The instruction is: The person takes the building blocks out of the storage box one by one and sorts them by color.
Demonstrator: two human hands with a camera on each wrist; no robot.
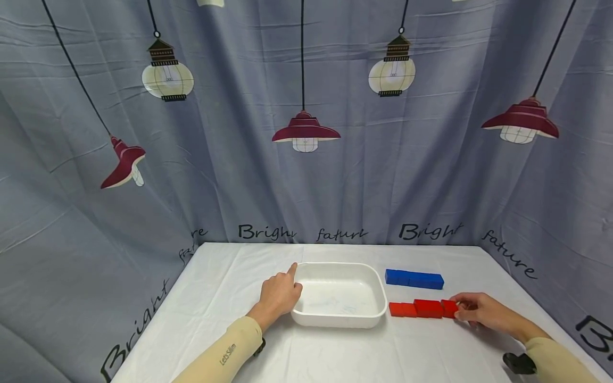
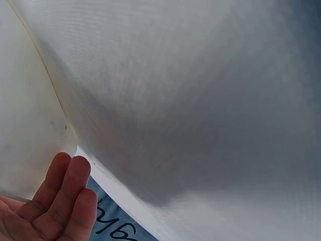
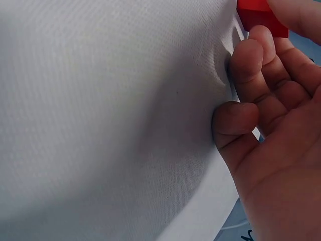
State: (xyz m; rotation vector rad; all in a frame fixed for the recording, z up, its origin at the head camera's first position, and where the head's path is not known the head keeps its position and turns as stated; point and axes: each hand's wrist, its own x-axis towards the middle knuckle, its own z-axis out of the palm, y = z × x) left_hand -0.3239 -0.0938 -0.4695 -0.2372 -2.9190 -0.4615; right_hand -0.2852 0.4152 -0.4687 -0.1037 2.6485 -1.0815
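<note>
A shallow white rectangular tray (image 1: 337, 322) stands on the table. My left hand (image 1: 279, 292) rests at its left side, index finger extended along the rim and thumb over the edge. The other fingers lie fairly straight beside the tray wall in the left wrist view. A row of red blocks (image 1: 428, 308) lies right of the tray, its pieces slightly out of line. With thumb and fingers my right hand (image 1: 483, 311) pinches the red block (image 3: 258, 17) at the right end. Its other fingers curl down at the tablecloth. Behind the red row lies a straight row of blue blocks (image 1: 414, 279).
A white cloth (image 1: 345, 356) covers the table. Grey-blue curtains (image 1: 345, 186) printed with lamps and lettering hang behind it and along both sides. The tray stands between the left hand and the block rows.
</note>
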